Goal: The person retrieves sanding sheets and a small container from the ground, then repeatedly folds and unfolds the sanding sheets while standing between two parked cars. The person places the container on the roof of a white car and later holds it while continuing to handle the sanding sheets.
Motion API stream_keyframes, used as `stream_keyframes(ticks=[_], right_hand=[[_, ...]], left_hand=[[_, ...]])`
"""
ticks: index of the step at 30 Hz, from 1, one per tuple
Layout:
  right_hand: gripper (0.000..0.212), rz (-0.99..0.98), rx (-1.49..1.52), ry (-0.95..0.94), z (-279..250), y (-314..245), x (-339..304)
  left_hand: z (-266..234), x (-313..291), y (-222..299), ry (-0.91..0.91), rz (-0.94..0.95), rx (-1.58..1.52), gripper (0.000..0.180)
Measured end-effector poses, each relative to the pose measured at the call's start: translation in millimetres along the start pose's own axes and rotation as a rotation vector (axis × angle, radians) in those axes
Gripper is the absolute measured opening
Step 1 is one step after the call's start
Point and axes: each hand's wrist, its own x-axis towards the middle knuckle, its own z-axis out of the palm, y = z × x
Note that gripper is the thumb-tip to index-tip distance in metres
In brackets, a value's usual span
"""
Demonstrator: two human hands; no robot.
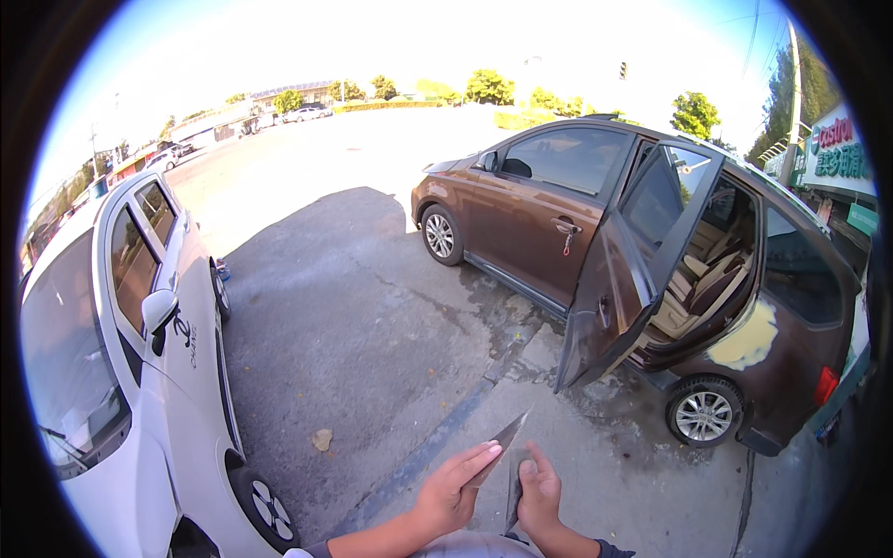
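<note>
At the lower middle, my left hand (pixel 450 485) is closed on a thin, pointed grey putty scraper (pixel 505 438), its tip angled up and to the right. Close beside it, my right hand (pixel 539 491) grips a second flat scraper (pixel 513 491) upright, with the thumb pressed against its face. The two blades are near each other; whether they touch I cannot tell. Beyond my hands, to the right, is a brown car (pixel 521 223) with a pale yellow filler patch (pixel 746 337) above its rear wheel. Neither hand touches the car.
The brown car's rear door (pixel 614 298) hangs open toward me, and a red key fob (pixel 567 244) dangles from the front door handle. A white car (pixel 158 409) stands close on my left. Wet, cracked pavement (pixel 372 316) lies between the cars.
</note>
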Motion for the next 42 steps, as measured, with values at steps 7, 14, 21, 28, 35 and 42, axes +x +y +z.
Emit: stream_keyframes(ticks=[7, 14, 21, 28, 35, 42], right_hand=[[0.04, 0.054, 0.41, 0.226, -4.1, -58.8, 49.2], [0.061, 0.145, 0.291, 0.093, 4.1, -30.0, 40.4], [0.089, 0.29, 0.362, -0.028, -5.6, -14.7, 42.8], [0.097, 0.113, 0.027, -0.068, 6.7, -21.4, 29.3], [0.081, 0.126, 0.011, -0.067, 0.7, -29.7, 30.8], [0.094, 0.145, 0.131, -0.044, -0.5, -29.1, 21.9]], left_hand=[[16.6, -3.8, 1.0, -0.18, 0.147, -0.019, 0.055], [14.4, -5.6, 0.0, -0.219, 0.211, 0.03, 0.073], [8.9, -7.5, 6.8, -0.275, 0.224, 0.068, 0.071], [-0.7, -3.2, 7.1, -0.136, 0.15, 0.039, 0.064], [3.1, -5.7, 9.7, -0.105, 0.146, 0.007, 0.062], [6.3, -5.9, 12.8, -0.124, 0.139, 0.027, 0.06]])
